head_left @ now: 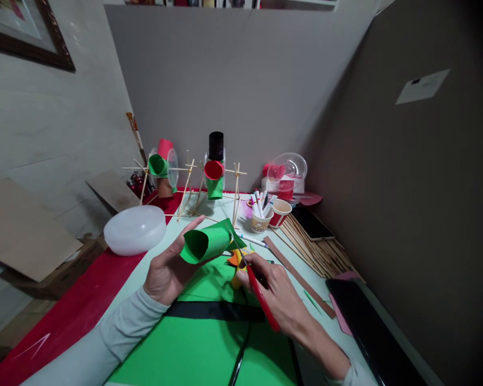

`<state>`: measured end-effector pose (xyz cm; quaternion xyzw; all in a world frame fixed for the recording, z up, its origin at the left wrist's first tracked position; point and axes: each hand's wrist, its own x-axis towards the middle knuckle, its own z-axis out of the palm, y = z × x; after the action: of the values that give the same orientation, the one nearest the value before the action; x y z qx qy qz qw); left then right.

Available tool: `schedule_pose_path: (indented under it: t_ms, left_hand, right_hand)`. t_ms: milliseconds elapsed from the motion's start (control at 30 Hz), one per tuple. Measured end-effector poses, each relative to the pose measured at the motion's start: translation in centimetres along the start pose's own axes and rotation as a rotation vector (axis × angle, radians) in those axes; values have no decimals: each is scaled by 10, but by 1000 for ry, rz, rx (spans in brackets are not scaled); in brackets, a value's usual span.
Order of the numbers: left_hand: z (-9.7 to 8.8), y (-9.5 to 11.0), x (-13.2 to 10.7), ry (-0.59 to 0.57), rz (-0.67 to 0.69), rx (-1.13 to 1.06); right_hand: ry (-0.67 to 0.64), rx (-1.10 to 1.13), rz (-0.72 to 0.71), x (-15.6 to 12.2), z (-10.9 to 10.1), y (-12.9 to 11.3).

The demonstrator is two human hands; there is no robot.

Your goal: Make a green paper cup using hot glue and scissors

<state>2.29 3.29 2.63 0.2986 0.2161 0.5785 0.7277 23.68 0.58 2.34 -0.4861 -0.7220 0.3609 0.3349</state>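
Observation:
My left hand (171, 271) holds a green paper tube (215, 241) from below and the side, its open end facing left. A darker green flap of paper sticks out at the tube's right end. Closed around red-handled scissors (261, 297) is my right hand (276, 287), with the blades reaching up to that right end of the tube. Below both hands lie large green sheets (185, 343) with a black strip (215, 310) across them. A yellow and orange object (236, 262), partly hidden, sits beside my right fingers.
Stick frames carry coloured paper tubes (214, 170) at the back. A translucent bowl (134, 230) stands left. Right are a cup of markers (261, 220), a red paper cup (280, 213), wooden sticks (317, 244), a phone (312, 222) and a long black object (370, 321).

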Motion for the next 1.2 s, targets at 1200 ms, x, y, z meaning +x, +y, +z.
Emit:
schedule_pose_path:
  t_ms: [1200]
  left_hand:
    - [-4, 0, 3, -26, -37, 17]
  right_hand:
    - [8, -131, -45, -1, -3, -3]
